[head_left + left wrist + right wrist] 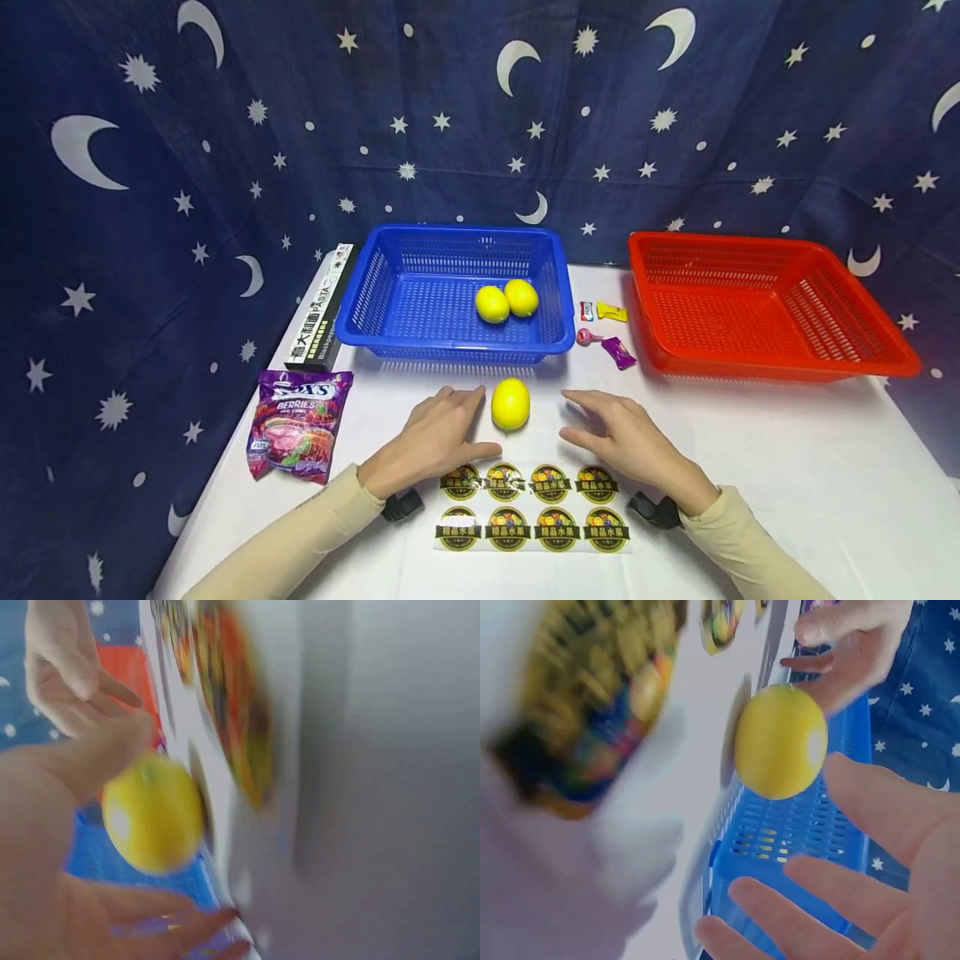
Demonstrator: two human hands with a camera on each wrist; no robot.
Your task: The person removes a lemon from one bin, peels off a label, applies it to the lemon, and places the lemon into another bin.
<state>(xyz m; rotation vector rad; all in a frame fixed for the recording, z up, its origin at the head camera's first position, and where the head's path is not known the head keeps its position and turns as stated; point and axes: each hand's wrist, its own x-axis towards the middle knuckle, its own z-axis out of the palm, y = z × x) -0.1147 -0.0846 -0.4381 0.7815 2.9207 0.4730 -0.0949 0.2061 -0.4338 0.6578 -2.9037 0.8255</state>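
A yellow lemon (510, 405) rests on the white table between the two hands, in front of the blue basket. My left hand (442, 432) is just left of it, thumb and fingers spread apart; in the left wrist view the lemon (154, 815) shows between thumb and fingers, and contact cannot be made out. To the right, my right hand (618, 429) hovers with fingers extended and a gap to the lemon. Nearest both wrists lies a sheet of round fruit stickers (531, 505), printed in black and gold. Neither hand holds anything.
The blue basket (457, 343) contains two lemons (492, 305). A red basket (750, 367) stands at the right. Several small candies (618, 352) lie between the baskets. At left are a pasta box (321, 312) and a purple candy bag (298, 427). A starry curtain (450, 108) hangs behind.
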